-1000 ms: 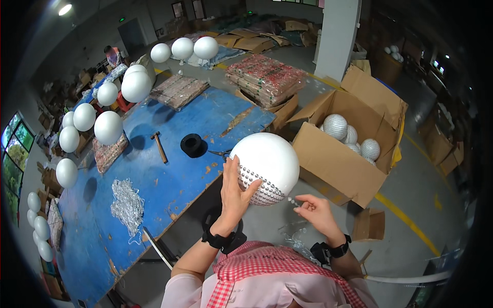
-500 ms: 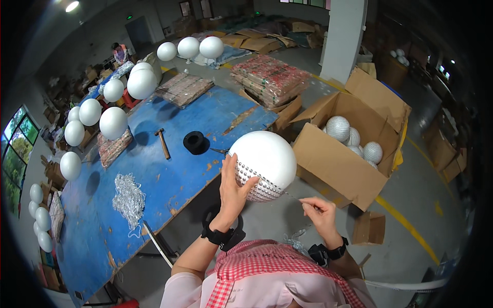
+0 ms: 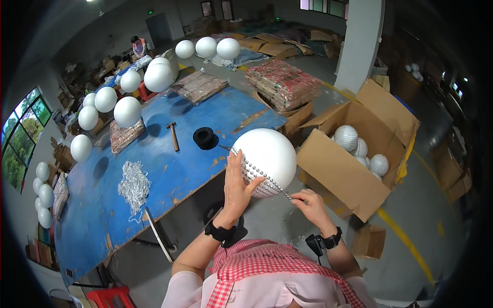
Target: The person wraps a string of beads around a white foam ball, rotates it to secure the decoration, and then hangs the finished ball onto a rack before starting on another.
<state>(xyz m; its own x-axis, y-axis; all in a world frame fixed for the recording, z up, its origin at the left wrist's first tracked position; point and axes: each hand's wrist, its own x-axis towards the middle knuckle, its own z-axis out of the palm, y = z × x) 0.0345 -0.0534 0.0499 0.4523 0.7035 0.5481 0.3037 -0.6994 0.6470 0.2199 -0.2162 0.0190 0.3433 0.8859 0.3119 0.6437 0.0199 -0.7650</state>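
A large white ball (image 3: 267,149) is in front of me, its lower left part covered in rows of small silver beads. My left hand (image 3: 237,190) holds it from the left, fingers along its side and thumb over the beaded rows. From the ball's lower right a silver bead string (image 3: 280,191) runs taut to my right hand (image 3: 311,205), which pinches it between thumb and fingers. The underside of the ball is hidden.
On the blue table (image 3: 169,190) lie a heap of silver bead strings (image 3: 134,185), a hammer (image 3: 173,136) and a black spool (image 3: 204,137). Several white balls (image 3: 127,112) stand along its far left. An open carton (image 3: 336,172) at right holds beaded balls. A person (image 3: 138,47) works far behind.
My right hand has come closer to the ball, and the span of bead string between them is shorter. My left hand keeps its hold. The whole view has shifted slightly.
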